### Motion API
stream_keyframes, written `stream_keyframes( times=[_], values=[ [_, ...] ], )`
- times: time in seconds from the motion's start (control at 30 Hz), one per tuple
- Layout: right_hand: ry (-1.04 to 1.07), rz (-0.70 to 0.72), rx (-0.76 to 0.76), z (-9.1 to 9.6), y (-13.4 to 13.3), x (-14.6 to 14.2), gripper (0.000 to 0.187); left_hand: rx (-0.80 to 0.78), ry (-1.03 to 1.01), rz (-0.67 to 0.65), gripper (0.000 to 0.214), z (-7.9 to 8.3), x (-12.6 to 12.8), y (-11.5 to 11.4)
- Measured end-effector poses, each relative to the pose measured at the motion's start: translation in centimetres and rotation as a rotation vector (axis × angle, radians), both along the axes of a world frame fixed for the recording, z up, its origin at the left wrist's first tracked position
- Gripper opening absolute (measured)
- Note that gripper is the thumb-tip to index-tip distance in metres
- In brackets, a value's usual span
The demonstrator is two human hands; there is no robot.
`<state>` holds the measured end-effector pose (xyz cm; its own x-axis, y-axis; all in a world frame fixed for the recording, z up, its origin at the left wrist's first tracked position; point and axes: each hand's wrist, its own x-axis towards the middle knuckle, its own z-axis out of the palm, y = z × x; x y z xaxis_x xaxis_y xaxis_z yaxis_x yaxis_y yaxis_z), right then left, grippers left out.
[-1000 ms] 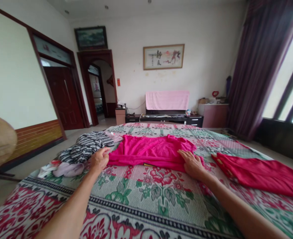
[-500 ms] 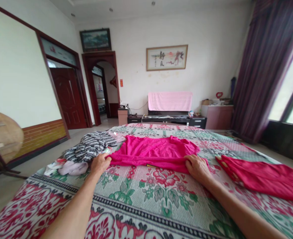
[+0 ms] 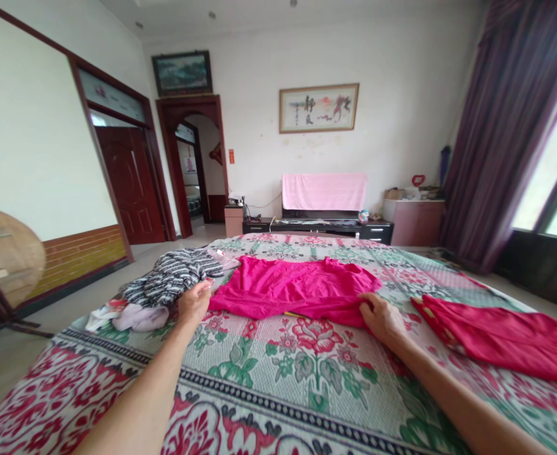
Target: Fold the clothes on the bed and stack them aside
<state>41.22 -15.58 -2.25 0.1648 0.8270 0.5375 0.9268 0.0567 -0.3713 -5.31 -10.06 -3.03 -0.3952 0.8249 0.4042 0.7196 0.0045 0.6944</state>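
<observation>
A bright pink top (image 3: 302, 281) lies spread across the floral bedcover (image 3: 307, 392), its near edge turned over into a loose, wrinkled band. At the left end of that band my left hand (image 3: 196, 303) is closed in a pinch on the cloth, slightly raised. My right hand (image 3: 383, 317) grips the right end between thumb and fingers, its back turned up. A thin yellowish strip (image 3: 295, 314) peeks out below the band's middle. Beside my left hand sits a heaped black-and-white striped garment (image 3: 172, 275).
Pale small clothes (image 3: 141, 318) lie under and beside the striped heap. On the right is a folded red garment (image 3: 506, 335). Beyond the bedcover stands a low black cabinet (image 3: 377, 232) with a pink towel (image 3: 324, 191) draped above it. A round wooden board (image 3: 8, 259) stands far left.
The band along the near edge has become looser and more wrinkled. My right hand has shifted slightly right, and my left hand's fingertips have lifted a little.
</observation>
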Motion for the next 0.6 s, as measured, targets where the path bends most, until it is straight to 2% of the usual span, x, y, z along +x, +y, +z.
stream_keyframes(
  times=[0.13, 0.3, 0.43, 0.6],
  values=[
    [-0.028, -0.012, -0.006, 0.1, -0.1, -0.1, 0.029, -0.084, 0.279, -0.006, 0.034, 0.3, 0.7, 0.0],
    [-0.055, -0.025, -0.052, 0.2, 0.0, -0.3, 0.032, -0.122, 0.547, -0.071, 0.036, -0.5, 0.8, 0.9],
    [-0.076, -0.015, -0.069, 0.2, 0.0, -0.3, 0.033, -0.129, 0.506, -0.084, 0.031, -1.0, 0.5, 1.1],
    [-0.086, -0.016, -0.063, -0.2, 0.1, -0.2, 0.034, -0.061, 0.434, -0.074, 0.026, -1.3, 0.6, 0.8]
  ],
)
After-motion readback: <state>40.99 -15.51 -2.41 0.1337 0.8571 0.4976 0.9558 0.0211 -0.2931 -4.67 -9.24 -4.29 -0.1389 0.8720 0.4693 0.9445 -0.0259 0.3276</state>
